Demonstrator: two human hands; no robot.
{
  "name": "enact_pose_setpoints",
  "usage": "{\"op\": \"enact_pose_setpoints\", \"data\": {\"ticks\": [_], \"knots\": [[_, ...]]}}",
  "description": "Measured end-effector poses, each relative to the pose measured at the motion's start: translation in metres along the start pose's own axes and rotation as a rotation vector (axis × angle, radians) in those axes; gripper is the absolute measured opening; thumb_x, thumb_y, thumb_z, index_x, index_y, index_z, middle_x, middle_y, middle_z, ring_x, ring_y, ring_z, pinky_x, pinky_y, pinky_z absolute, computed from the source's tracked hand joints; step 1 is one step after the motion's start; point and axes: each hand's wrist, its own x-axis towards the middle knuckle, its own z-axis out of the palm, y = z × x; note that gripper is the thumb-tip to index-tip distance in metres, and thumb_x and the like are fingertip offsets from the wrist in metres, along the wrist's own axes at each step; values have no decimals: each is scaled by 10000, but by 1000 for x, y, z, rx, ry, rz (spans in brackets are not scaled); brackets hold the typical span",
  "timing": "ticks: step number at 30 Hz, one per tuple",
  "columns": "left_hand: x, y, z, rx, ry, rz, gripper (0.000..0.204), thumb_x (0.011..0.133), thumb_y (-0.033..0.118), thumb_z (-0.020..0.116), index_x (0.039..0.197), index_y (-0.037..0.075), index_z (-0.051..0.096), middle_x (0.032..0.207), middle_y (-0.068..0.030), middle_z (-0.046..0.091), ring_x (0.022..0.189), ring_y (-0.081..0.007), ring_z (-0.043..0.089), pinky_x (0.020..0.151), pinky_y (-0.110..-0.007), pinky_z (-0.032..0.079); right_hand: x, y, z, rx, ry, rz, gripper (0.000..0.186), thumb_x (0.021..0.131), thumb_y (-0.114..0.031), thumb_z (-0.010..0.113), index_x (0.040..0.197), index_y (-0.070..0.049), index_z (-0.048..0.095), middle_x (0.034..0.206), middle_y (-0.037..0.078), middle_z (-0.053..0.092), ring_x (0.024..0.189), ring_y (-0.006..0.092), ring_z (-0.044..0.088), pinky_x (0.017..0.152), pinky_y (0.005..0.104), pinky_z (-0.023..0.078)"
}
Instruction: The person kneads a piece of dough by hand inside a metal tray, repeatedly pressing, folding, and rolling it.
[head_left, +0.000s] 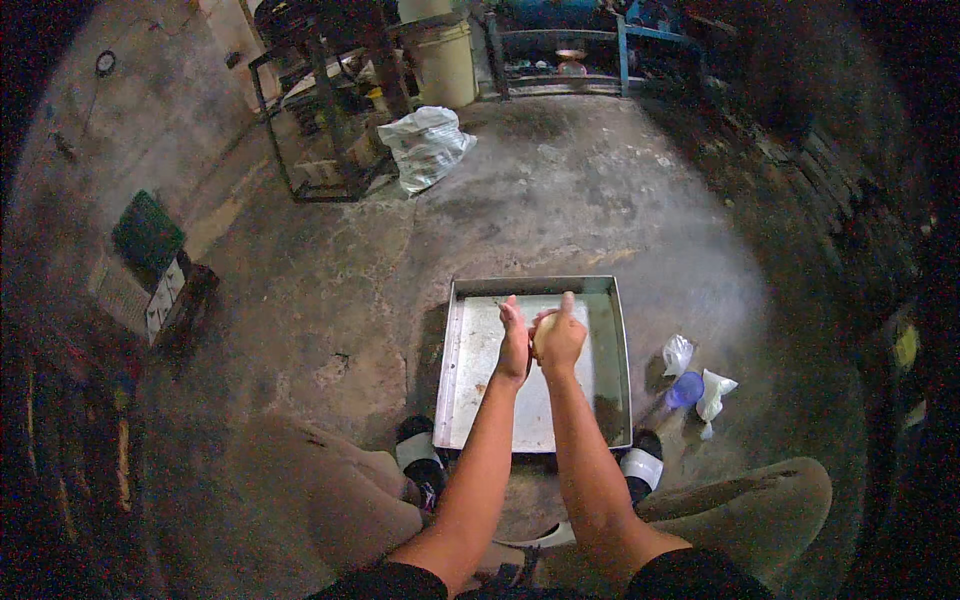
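Metal tray (480, 340) sits between 2 feet (420, 450), under the hands, probably to catch bits. Left hand (513, 345) flat, fingers straight, likely a backstop; right hand (563, 340) curled, gripping. White bags (677, 354), purple cup (685, 389) at right, presumably for reach. Pale lump (543, 335) in right's grip, over tray; left contact unclear.

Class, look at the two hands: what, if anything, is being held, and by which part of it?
A pale rounded lump, gripped by its right side in the right hand; whether the left hand, upright beside it, touches it cannot be told.
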Motion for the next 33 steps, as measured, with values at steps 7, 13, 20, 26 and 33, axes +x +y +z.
{"op": "enact_pose_setpoints", "data": {"ticks": [7, 13, 20, 26, 33], "knots": [[-10, 22, 28, 479, -383, -197, 670, 923, 633, 341, 1329, 105, 407, 1305, -100, 503, 1181, -212, 483, 977, -383, 369, 49, -32, -55, 152, 249, 75, 546, 906, -544, 503, 575, -113, 453, 493, -6, 418, 387, 144, 419, 379, 320, 345], [-15, 11, 39, 789, -522, 26, 560, 885, 355, 628, 1326, 59, 449, 1252, -128, 547, 1186, -261, 498, 990, -388, 399, 69, -32, -92, 127, -2, 302, 710, 886, -675, 366, 1065, -9, 533, 907, 117, 585, 791, 264, 593, 688, 414, 492], [-1, 4, 13, 538, -96, -168, 527, 924, 523, 487, 1139, 46, 548, 942, -93, 645, 806, -178, 629, 649, -274, 499, 53, -56, -68, -103, -750, 574, 789, 896, -600, 455, 1363, 28, 360, 1256, 204, 536, 1122, 332, 546, 930, 480, 443], [-8, 25, 25, -104, 262, -341, 567, 897, 638, 381, 726, 116, 522, 535, 9, 434, 417, -137, 435, 392, -293, 388, 37, -63, -46, -443, -597, 215, 540, 946, -480, 449, 1220, -22, 530, 998, 142, 663, 890, 231, 637, 771, 354, 504], [-14, 47, 48, -204, 381, -387, 590, 859, 694, 413, 659, 145, 499, 517, 8, 430, 404, -139, 432, 367, -299, 364, 29, -45, -22, -602, -629, -19, 602, 944, -529, 404, 1142, 12, 578, 972, 163, 665, 909, 264, 618, 815, 381, 467]]}}
